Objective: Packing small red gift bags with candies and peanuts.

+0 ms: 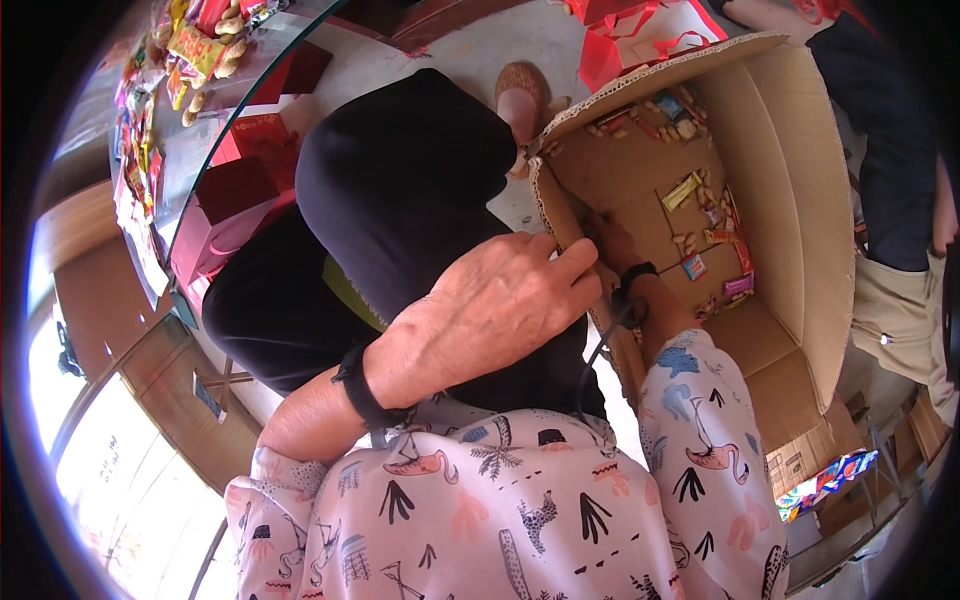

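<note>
A large open cardboard box (pixel 790 230) stands at my right side. My left hand (pixel 510 300) is closed over its near rim, the fingers curled around the cardboard edge. Deep inside the box, my right hand (pixel 612 240) reaches down along the near wall, in shadow. Its fingers are partly hidden, so I cannot see whether they hold anything. On the box's bottom lie scattered wrapped sweets and peanuts in shells, among them a yellow wrapped sweet (pixel 683 191), a blue-and-red wrapped sweet (pixel 694 266) and a purple wrapped sweet (pixel 738 286).
At upper left, a glass table (pixel 215 120) bears heaps of sweets and peanuts. Pink and red gift bags (pixel 225 215) stand beneath it. Another red-and-white bag (pixel 660 40) sits beyond the box. A person's dark-clothed leg (pixel 885 150) is at the right. A cord hangs by my right wrist.
</note>
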Tool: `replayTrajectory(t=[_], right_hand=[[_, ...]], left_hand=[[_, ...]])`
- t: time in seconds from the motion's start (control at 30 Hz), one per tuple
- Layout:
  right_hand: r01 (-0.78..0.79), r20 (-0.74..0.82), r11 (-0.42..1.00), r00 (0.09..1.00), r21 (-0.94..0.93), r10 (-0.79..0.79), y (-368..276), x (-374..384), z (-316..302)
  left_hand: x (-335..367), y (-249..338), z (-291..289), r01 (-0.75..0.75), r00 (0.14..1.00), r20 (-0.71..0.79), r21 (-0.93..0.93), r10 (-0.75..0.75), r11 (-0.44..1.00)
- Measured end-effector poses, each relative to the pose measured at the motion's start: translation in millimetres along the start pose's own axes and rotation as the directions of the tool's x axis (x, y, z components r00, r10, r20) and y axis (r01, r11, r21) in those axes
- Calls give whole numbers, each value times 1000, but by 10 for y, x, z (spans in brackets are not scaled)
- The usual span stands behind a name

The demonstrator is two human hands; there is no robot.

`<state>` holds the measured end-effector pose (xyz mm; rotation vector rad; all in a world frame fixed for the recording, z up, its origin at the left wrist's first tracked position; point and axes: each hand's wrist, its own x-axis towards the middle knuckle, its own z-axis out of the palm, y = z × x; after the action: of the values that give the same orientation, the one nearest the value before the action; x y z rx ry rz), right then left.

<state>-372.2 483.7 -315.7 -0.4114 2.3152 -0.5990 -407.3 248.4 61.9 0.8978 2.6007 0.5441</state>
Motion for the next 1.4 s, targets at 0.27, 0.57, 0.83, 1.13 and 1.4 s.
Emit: replayTrajectory(t=[0.27,0.57,0.83,1.13,1.4], right_hand=[[-16,34,1000,999,10,15,44,-225,-94],[71,-35,997,997,-39,-72,-57,-146,-159],[29,-98,994,994,-105,-39,59,-161,-121],[39,16,978,999,-203,-37,-3,-45,-70],[-39,0,993,999,115,39,330,-31,382]], left_hand=[[6,5,19,8,1000,17,15,-8,1000],[8,21,7,6,1000,8,23,-6,1000],[15,20,14,1,1000,0,32,-1,1000],[6,13,26,-3,1000,2,22,3,1000],[9,9,23,6,1000,-4,14,-6,1000]])
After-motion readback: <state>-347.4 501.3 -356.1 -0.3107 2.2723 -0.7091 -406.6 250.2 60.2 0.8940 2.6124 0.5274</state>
